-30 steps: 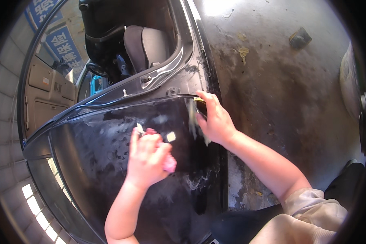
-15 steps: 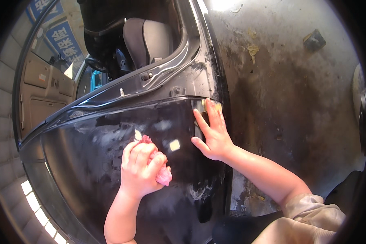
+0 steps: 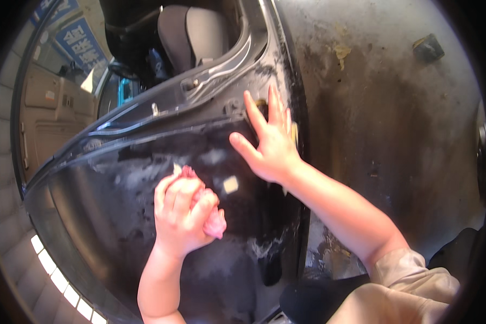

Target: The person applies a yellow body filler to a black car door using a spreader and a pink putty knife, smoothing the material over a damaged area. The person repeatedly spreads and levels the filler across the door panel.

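My left hand (image 3: 181, 208) is closed round a crumpled pink cloth (image 3: 214, 222) and rests against the dark, scuffed car body panel (image 3: 227, 259). White smears and dull patches mark the paint around it. A small pale square patch (image 3: 230, 184) lies on the panel between my hands. With fingers spread, my right hand (image 3: 270, 143) is over the panel's upper right corner, beside the door opening. It holds nothing; whether its palm touches the metal I cannot tell. Something yellow shows at the panel edge, partly behind this hand.
Beyond the door frame is a car seat (image 3: 208, 32). The brown-trimmed door (image 3: 48, 113) stands open at the far left. To the right lies a stained concrete floor (image 3: 356, 124) with a dark block (image 3: 428, 48) on it. My knee is near the panel's lower right edge.
My right hand has moved away from me, its fingers now reaching past the panel edge toward the door frame. My left hand keeps the pink cloth, nearly in the same place.
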Demonstrator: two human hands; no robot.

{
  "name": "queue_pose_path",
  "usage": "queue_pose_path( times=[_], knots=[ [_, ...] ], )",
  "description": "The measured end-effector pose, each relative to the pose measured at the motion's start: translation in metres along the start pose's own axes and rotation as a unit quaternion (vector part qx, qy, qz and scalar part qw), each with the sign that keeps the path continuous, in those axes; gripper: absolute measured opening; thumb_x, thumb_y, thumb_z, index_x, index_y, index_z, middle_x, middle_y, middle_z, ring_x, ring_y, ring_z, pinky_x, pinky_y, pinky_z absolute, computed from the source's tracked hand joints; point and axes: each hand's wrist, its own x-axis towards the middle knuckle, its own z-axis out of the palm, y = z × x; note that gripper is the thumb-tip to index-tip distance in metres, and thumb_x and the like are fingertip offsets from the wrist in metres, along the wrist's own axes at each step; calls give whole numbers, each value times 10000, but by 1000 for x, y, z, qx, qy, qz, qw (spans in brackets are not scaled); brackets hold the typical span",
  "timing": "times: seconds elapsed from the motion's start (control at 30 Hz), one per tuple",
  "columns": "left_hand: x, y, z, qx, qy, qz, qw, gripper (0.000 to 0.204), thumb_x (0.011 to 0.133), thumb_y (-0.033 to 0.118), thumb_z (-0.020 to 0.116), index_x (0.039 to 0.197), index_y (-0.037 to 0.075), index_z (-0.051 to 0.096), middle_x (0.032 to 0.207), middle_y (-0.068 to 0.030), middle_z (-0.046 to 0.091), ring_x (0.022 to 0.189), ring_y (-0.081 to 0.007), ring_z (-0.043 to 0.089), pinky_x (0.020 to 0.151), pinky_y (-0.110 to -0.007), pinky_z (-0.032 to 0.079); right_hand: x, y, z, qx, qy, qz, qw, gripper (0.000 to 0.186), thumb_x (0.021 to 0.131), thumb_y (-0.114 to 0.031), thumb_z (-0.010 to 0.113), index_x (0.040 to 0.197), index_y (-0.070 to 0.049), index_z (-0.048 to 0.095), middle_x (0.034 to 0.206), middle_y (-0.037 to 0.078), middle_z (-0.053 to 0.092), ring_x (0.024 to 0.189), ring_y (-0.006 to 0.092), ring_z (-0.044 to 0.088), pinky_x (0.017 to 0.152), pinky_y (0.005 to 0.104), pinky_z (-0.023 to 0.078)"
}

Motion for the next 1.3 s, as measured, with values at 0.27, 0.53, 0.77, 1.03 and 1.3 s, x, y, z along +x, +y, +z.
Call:
queue_pose_path(
  times=[0.27,0.53,0.77,1.03,1.3],
  knots=[
    [-3,1,-1,-18,-17,-17,1000,330,622,196,831,912,140,683,1062,-78,613,1046,-323,649,1031,-556,535,-47,10,10,43,-45,-3,998,1031,964,-648,723,1770,-180,282,1812,340,14,1671,568,18,1294,744,81],
    [4,7,-18,5,-21,-12,1000,318,652,220,843,916,138,686,1063,-84,623,1043,-322,649,1027,-555,537,-83,6,2,6,-93,17,995,1073,972,-639,727,1792,-200,192,1811,339,-29,1680,547,-51,1307,720,70],
    [0,4,-6,4,-10,10,1000,320,686,239,859,939,139,690,1081,-81,636,1065,-311,642,1036,-551,520,-22,-1,-9,54,19,76,995,621,1103,-365,642,1680,-199,483,1742,355,251,1532,551,373,1278,571,335],
    [3,6,5,18,3,-20,1000,336,682,218,868,949,142,678,1125,-100,623,1136,-342,623,1065,-529,483,-87,40,-9,167,73,281,942,881,965,-371,841,1639,-3,410,1528,265,465,1357,375,541,1175,453,465],
    [120,53,127,30,-52,-109,992,442,720,353,891,1103,179,753,1292,-96,644,1337,-317,551,1156,-514,388,-96,82,-64,217,214,368,878,726,1012,-412,805,1549,-18,518,1362,168,645,1187,244,654,1054,406,535]
  ],
)
